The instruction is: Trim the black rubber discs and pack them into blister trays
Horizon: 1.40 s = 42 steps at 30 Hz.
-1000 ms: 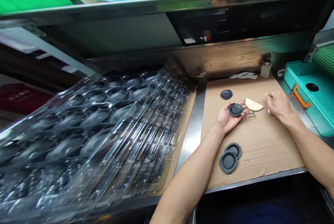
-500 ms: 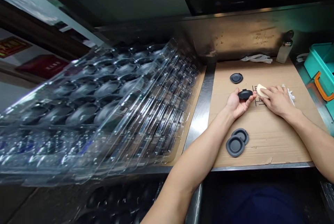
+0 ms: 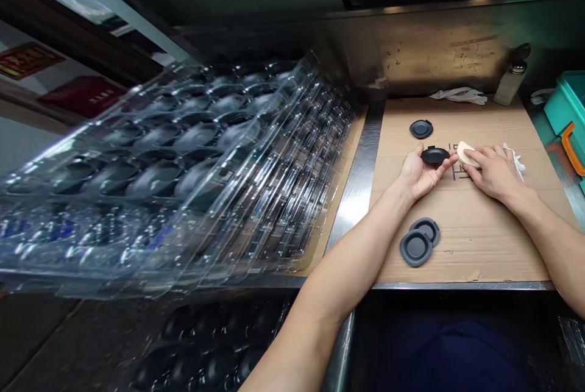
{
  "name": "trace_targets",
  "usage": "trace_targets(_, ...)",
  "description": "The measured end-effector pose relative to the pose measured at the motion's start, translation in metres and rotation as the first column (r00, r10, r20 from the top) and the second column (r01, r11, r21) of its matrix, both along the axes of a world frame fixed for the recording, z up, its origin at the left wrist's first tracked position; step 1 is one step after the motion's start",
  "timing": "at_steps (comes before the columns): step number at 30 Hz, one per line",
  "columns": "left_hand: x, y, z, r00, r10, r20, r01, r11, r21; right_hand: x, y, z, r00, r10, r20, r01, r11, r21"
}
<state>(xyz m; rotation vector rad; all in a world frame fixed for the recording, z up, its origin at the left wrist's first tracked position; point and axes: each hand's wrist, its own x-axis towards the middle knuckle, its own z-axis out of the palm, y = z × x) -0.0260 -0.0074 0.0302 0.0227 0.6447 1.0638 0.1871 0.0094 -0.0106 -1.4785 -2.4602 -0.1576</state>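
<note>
My left hand [image 3: 421,174] is closed around the edge of a black oval plastic cap [image 3: 435,155], its smooth face turned up. Just to the right, my right hand [image 3: 496,174] pinches a cream-coloured round pad [image 3: 467,154], which looks like a sponge. Pad and cap are close together above the cardboard sheet [image 3: 493,239]. Another dark cap [image 3: 421,128] lies behind my left hand. Nearer the front edge, two grey caps lie overlapping, the front cap [image 3: 415,248] partly covering the rear cap [image 3: 429,230].
Clear plastic trays [image 3: 256,197] with dark rounded parts are stacked at left. A glass bottle [image 3: 510,82] and a white glove [image 3: 459,95] sit at the back. White cloth [image 3: 518,163] lies beside my right hand. A teal bin [image 3: 571,105] with an orange handle stands right.
The view has shifted slightly, so everything appears a little higher and further right. The cap in my left hand has tilted to show more of its top face. Both hands keep their hold.
</note>
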Motion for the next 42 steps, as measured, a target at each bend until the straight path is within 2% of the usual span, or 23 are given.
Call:
trace_targets(4,0.001,-0.001,0.000,0.995,-0.054,-0.078,0.061,0.995,0.082,0.002,0.001,-0.003,1.000,-0.002,-0.010,0.002,1.000,-0.001)
trace_targets(6,0.004,-0.003,-0.005,0.969,-0.040,-0.245,0.093,0.973,0.209,0.002,0.001,-0.005,1.000,-0.009,-0.012,0.009,1.000,0.000)
trace_targets(7,0.006,-0.004,-0.008,0.933,0.024,-0.359,0.093,0.948,0.305,0.002,0.001,-0.006,1.000,-0.012,-0.008,0.012,1.000,-0.001)
trace_targets(8,0.007,-0.004,-0.013,0.870,0.137,-0.474,0.085,0.904,0.418,0.002,0.001,-0.006,1.000,-0.014,-0.002,0.014,1.000,-0.003)
trace_targets(10,0.009,-0.006,-0.023,0.649,0.439,-0.622,0.105,0.758,0.644,0.002,0.001,-0.006,1.000,-0.016,0.007,0.016,1.000,-0.006)
trace_targets(11,0.009,-0.007,-0.027,0.517,0.569,-0.640,0.156,0.672,0.724,0.002,0.001,-0.006,1.000,-0.016,0.010,0.016,1.000,-0.007)
trace_targets(13,0.007,-0.007,-0.035,0.301,0.731,-0.613,0.301,0.537,0.788,0.002,0.000,-0.004,1.000,-0.015,0.010,0.015,1.000,-0.010)
trace_targets(15,0.005,-0.008,-0.039,0.189,0.803,-0.566,0.417,0.456,0.786,0.002,0.000,-0.002,1.000,-0.016,0.009,0.016,1.000,-0.018)
trace_targets(17,0.004,-0.008,-0.040,0.131,0.839,-0.528,0.475,0.415,0.776,0.001,-0.001,-0.001,1.000,-0.017,0.012,0.017,0.999,-0.027)
trace_targets(19,0.004,-0.009,-0.039,0.081,0.853,-0.516,0.507,0.411,0.758,0.001,-0.001,-0.001,1.000,-0.016,0.015,0.016,0.999,-0.032)
trace_targets(23,0.006,-0.012,-0.035,0.021,0.832,-0.554,0.545,0.455,0.705,0.001,-0.001,-0.003,1.000,-0.012,0.001,0.012,1.000,-0.019)
trace_targets(25,0.005,-0.012,-0.033,0.007,0.798,-0.603,0.566,0.494,0.660,0.002,0.000,-0.004,1.000,-0.011,-0.007,0.011,1.000,-0.012)
trace_targets(26,0.004,-0.011,-0.033,-0.025,0.766,-0.643,0.579,0.535,0.615,0.002,0.000,-0.004,1.000,-0.010,-0.009,0.010,1.000,-0.011)
trace_targets(29,-0.004,-0.006,-0.036,-0.214,0.630,-0.746,0.602,0.687,0.408,0.002,0.000,-0.004,1.000,-0.012,-0.012,0.012,1.000,-0.012)
trace_targets(31,-0.011,-0.004,-0.038,-0.330,0.578,-0.747,0.596,0.741,0.309,0.001,0.000,-0.004,1.000,-0.012,-0.013,0.012,1.000,-0.017)
trace_targets(33,-0.017,-0.004,-0.039,-0.355,0.567,-0.743,0.630,0.733,0.258,0.001,-0.001,-0.004,1.000,-0.016,-0.016,0.016,1.000,-0.022)
trace_targets(36,-0.024,-0.008,-0.032,-0.310,0.541,-0.782,0.753,0.642,0.146,-0.001,-0.002,-0.004,0.999,-0.019,-0.025,0.018,0.999,-0.031)
trace_targets(39,-0.032,-0.022,-0.014,-0.292,0.536,-0.792,0.843,0.536,0.052,-0.002,-0.003,-0.002,0.999,-0.016,-0.037,0.014,0.999,-0.048)
trace_targets(42,-0.049,-0.058,0.011,-0.264,0.551,-0.792,0.865,0.498,0.059,-0.002,-0.004,-0.001,0.999,-0.023,-0.048,0.019,0.998,-0.067)
